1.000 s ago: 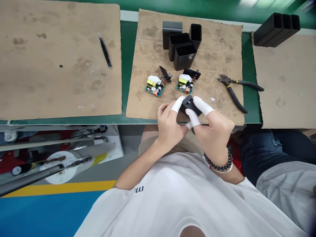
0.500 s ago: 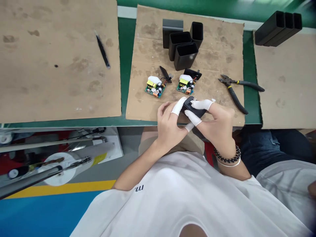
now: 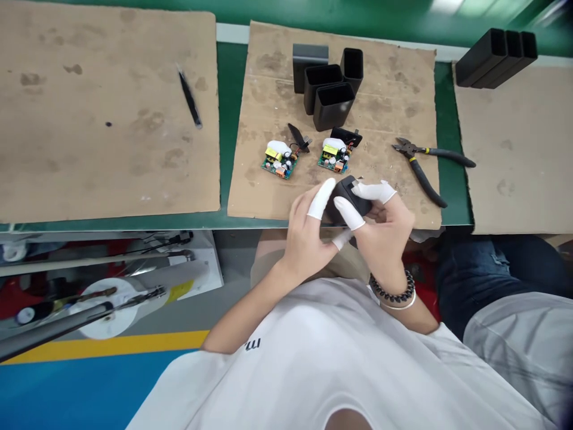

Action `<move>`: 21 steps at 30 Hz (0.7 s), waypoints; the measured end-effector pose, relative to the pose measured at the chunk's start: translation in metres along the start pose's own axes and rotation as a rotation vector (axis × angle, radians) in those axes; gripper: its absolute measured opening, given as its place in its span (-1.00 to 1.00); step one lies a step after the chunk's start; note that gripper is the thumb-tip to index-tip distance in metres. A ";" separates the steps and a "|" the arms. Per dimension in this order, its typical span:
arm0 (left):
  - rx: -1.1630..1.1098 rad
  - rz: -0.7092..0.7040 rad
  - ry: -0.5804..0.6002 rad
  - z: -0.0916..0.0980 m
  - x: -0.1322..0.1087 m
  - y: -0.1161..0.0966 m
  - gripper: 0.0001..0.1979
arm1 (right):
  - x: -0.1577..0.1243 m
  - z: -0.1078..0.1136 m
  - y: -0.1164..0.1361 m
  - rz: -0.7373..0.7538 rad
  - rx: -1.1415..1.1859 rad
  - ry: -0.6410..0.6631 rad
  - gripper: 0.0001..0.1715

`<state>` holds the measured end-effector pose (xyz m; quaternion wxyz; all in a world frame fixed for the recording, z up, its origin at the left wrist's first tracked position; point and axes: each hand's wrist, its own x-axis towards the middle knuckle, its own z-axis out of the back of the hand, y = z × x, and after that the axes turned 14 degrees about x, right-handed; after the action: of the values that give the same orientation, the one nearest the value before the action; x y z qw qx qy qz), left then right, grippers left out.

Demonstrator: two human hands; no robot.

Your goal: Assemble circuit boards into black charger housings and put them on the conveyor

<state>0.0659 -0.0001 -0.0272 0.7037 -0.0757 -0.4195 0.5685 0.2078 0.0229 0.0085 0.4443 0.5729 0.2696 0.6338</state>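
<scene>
Both hands grip a black plastic charger case (image 3: 344,192) at the front edge of the cardboard. White finger cots cover several fingertips. My left hand (image 3: 308,230) is closed round the case's left side, index finger on top and thumb below. My right hand (image 3: 385,230) holds the right side, with its thumb and index finger on the upper end; a small pale piece shows by the index fingertip. Just beyond lie two circuit boards, a left board (image 3: 278,160) and a right board (image 3: 333,156), each wired to a black end piece.
Several open black cases (image 3: 332,104) stand behind the boards. Diagonal cutters (image 3: 416,152) lie spread at the right. Black tweezers (image 3: 190,98) rest on the left cardboard (image 3: 111,173). More black cases (image 3: 495,60) are at the far right, and another person (image 3: 514,322) sits on my right.
My right hand has shifted slightly left and its fingers have moved on the case's upper end. The case is tilted a little differently, still between both hands. The view has shifted slightly.
</scene>
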 end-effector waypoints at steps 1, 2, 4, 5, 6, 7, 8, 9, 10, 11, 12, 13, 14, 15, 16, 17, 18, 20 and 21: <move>-0.071 0.040 0.021 -0.001 0.003 -0.001 -0.30 | -0.003 -0.001 0.006 -0.063 0.048 0.005 -0.74; -0.157 0.091 0.047 -0.001 0.006 -0.001 -0.32 | -0.005 -0.001 0.012 -0.110 0.087 0.023 -0.66; -0.349 0.192 0.117 0.003 0.012 0.002 -0.27 | -0.004 0.002 0.020 -0.158 0.132 0.072 -0.47; -0.435 0.226 0.165 0.007 0.015 0.004 -0.22 | -0.001 0.006 0.023 -0.162 0.145 0.096 -0.42; -0.506 0.245 0.220 0.011 0.017 0.006 -0.18 | 0.005 0.010 0.023 -0.154 0.162 0.125 -0.41; -0.562 0.250 0.275 0.014 0.018 0.009 -0.15 | 0.011 0.013 0.022 -0.145 0.183 0.170 -0.48; -0.610 0.246 0.323 0.017 0.019 0.012 -0.14 | 0.018 0.016 0.020 -0.144 0.212 0.229 -0.60; -0.653 0.235 0.361 0.019 0.019 0.015 -0.13 | 0.025 0.018 0.017 -0.149 0.253 0.290 -0.75; -0.690 0.220 0.390 0.020 0.020 0.018 -0.13 | 0.032 0.019 0.013 -0.162 0.304 0.335 -0.87; -0.716 0.207 0.407 0.020 0.020 0.021 -0.13 | 0.038 0.019 0.010 -0.187 0.351 0.364 -0.91; -0.730 0.197 0.420 0.020 0.020 0.023 -0.14 | 0.042 0.019 0.007 -0.225 0.387 0.378 -0.90; -0.730 0.191 0.430 0.020 0.020 0.026 -0.14 | 0.046 0.019 0.005 -0.264 0.411 0.385 -0.88; -0.723 0.188 0.440 0.019 0.020 0.027 -0.15 | 0.048 0.018 0.004 -0.298 0.425 0.391 -0.86; -0.715 0.186 0.448 0.019 0.020 0.028 -0.15 | 0.050 0.018 0.005 -0.326 0.430 0.405 -0.84; -0.710 0.187 0.457 0.018 0.020 0.029 -0.15 | 0.050 0.018 0.007 -0.349 0.427 0.420 -0.81; -0.711 0.190 0.466 0.018 0.021 0.030 -0.15 | 0.050 0.019 0.009 -0.360 0.426 0.430 -0.80; -0.717 0.196 0.471 0.018 0.021 0.030 -0.14 | 0.049 0.020 0.014 -0.368 0.431 0.430 -0.81; -0.741 0.216 0.478 0.018 0.023 0.031 -0.09 | 0.048 0.022 0.023 -0.385 0.460 0.421 -0.90; -0.757 0.226 0.487 0.018 0.024 0.031 -0.06 | 0.048 0.023 0.027 -0.388 0.474 0.425 -0.94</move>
<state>0.0306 0.0247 -0.0220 0.6380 -0.5037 -0.4093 0.4144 0.2260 0.0483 0.0595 0.3450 0.4537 0.5987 0.5627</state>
